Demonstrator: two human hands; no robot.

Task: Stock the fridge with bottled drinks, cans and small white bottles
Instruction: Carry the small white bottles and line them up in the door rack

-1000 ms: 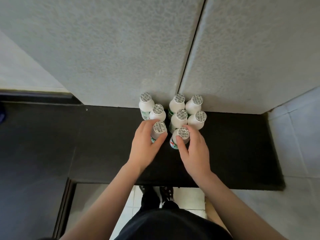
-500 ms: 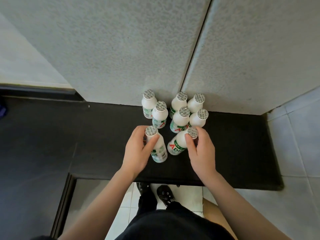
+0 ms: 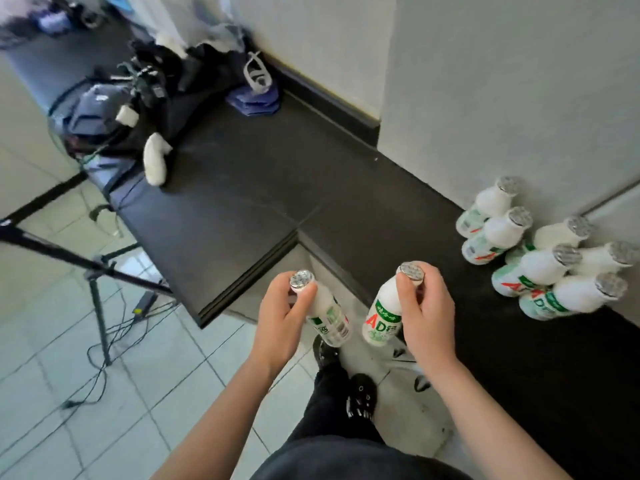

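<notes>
Both hands now lifted off black tabletop, view swung left; half second ago bottles only just tipped up from group

Left hand pinches bottle in left hand at neck. Right hand pinches bottle in right hand at cap

Both bottles hang nearly upright, caps up, bottoms tilting toward each other, over floor

Six more white bottles stand on tabletop, off to right, nearer right hand

Fridge not in sight; likely carry comes next

Bright, even daylight with soft shadows; motion blur smears the view, worst toward nine o'clock; wide-angle bending at edges.
</notes>
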